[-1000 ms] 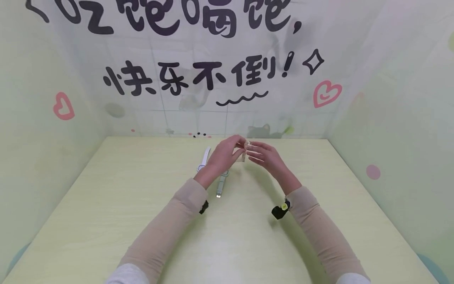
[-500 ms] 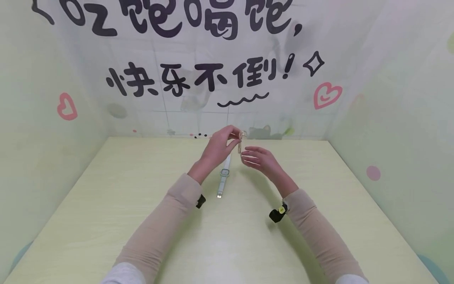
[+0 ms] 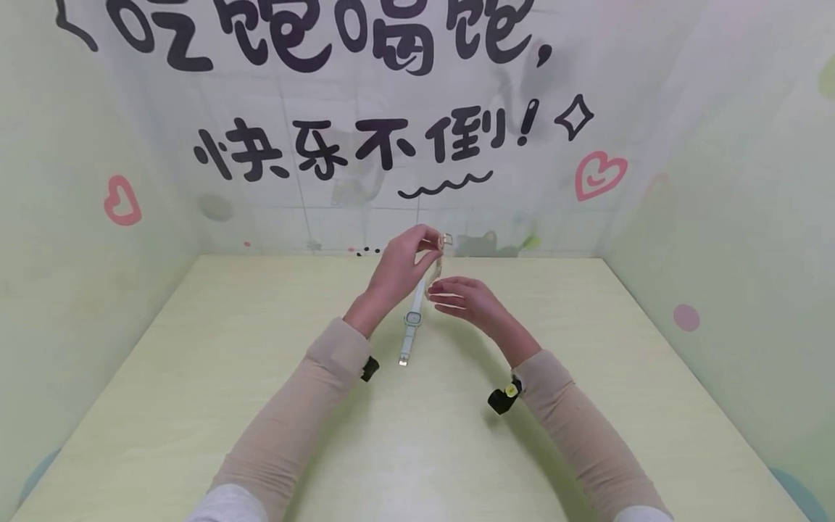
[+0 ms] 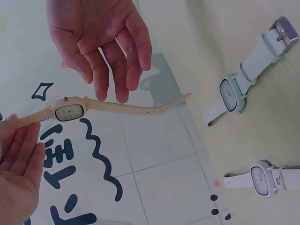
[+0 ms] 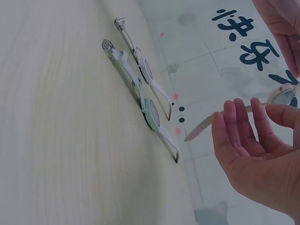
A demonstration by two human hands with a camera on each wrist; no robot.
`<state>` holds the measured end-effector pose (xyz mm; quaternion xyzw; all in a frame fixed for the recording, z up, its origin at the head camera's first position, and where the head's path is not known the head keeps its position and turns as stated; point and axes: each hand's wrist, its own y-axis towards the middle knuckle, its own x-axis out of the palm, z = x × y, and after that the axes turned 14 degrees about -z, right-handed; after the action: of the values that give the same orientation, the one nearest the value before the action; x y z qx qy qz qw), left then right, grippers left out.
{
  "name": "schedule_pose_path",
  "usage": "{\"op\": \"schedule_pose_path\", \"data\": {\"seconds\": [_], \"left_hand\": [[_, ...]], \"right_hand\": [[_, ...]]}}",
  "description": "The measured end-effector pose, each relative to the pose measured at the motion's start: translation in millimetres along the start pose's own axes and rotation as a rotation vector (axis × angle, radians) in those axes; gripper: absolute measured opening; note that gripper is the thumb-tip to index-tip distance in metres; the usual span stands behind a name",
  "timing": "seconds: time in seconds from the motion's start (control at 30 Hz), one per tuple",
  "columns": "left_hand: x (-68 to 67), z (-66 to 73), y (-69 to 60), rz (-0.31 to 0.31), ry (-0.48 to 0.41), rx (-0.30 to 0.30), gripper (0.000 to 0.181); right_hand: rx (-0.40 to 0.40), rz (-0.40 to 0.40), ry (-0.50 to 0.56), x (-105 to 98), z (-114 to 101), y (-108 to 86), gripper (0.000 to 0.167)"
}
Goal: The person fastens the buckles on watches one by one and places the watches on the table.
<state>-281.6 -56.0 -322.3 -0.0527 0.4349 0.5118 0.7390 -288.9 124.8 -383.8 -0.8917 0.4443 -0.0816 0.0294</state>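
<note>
A cream-strapped watch (image 4: 69, 112) hangs in the air over the back of the table, its strap stretched out. My left hand (image 3: 398, 268) pinches it near the buckle end in the head view. My right hand (image 3: 479, 301) is lower and to the right, fingers extended beside the strap's free end; in the right wrist view the strap passes at the fingertips of that hand (image 5: 260, 164). On the table lies a pale green watch (image 3: 413, 317), face up. A white watch (image 4: 261, 178) beside it shows in both wrist views, but my left arm hides it from the head view.
The pale wooden table (image 3: 404, 442) meets a printed backdrop (image 3: 365, 196) with black lettering just behind the hands. Similar patterned walls (image 3: 737, 217) stand at both sides. A small black device (image 3: 502, 399) is strapped at the right wrist, another (image 3: 370, 368) at the left.
My left hand has moved up and slightly left, raising the cream watch. My right hand has shifted down and left from the watch's upper part to its lower end. My left arm now covers the white watch.
</note>
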Motion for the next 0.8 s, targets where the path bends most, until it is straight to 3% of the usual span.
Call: {"op": "schedule_pose_path", "data": {"seconds": [0.27, 0.43, 0.57, 0.67, 0.8], "left_hand": [[-3.1, 1.8, -3.0, 0.042, -0.015, 0.021, 0.019], [-5.5, 0.3, -6.1, 0.088, -0.031, 0.024, 0.020], [-6.7, -3.0, -8.1, 0.128, -0.070, 0.029, 0.020], [-7.4, -3.8, -9.1, 0.155, -0.130, 0.034, 0.020], [-7.2, -5.6, -9.9, 0.177, -0.232, 0.015, 0.022]], "right_hand": [[0.000, -0.023, 0.009, 2.5, 2.1, 4.1, 0.042], [-0.052, 0.006, 0.168, 0.7, 3.0, 10.5, 0.045], [-0.139, 0.093, 0.337, 1.8, 2.2, 12.9, 0.031], [-0.219, 0.160, 0.440, 3.5, -0.2, 11.0, 0.024], [-0.288, 0.188, 0.478, 6.8, -5.1, 7.0, 0.033]]}}
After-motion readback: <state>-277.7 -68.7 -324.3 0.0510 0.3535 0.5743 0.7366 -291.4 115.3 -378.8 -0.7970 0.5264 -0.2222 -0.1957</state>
